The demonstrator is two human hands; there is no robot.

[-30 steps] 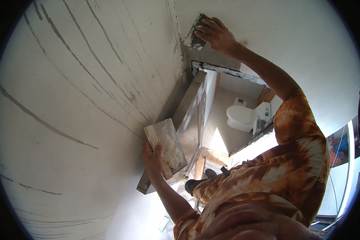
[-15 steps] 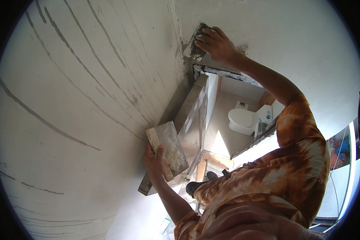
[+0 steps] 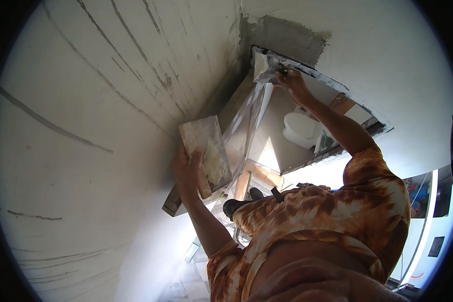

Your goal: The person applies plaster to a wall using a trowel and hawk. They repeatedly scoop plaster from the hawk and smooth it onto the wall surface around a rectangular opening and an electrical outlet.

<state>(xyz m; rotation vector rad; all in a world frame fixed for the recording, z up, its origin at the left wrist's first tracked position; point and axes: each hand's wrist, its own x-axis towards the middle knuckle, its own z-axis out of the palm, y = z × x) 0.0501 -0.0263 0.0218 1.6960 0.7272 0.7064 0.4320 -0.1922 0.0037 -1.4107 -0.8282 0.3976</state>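
Note:
My left hand (image 3: 187, 168) grips a wide putty scraper (image 3: 202, 135) by the pale wooden strip along one edge. A smear of off-white putty (image 3: 216, 163) lies on its grey rectangular blade. Farther up, my right hand (image 3: 293, 86) is closed on a smaller flat putty knife (image 3: 263, 69) with whitish putty on its face. That knife is at the upper left corner of an opening, below a rough grey patch (image 3: 289, 40) on the white wall. Part of its grip is hidden by my fingers.
Dark streaks mark the left wall (image 3: 100, 95). A long board-like edge (image 3: 173, 201) runs below the left scraper, beside plastic-covered panels (image 3: 239, 131). Through the opening, a white toilet (image 3: 299, 130) stands far below. Wooden pieces (image 3: 261, 175) lie near my dark shoes (image 3: 234, 207).
My right hand has brought its knife down from the wall to the opening's corner, uncovering the grey patch. The view has shifted; my left hand keeps its hold on the scraper.

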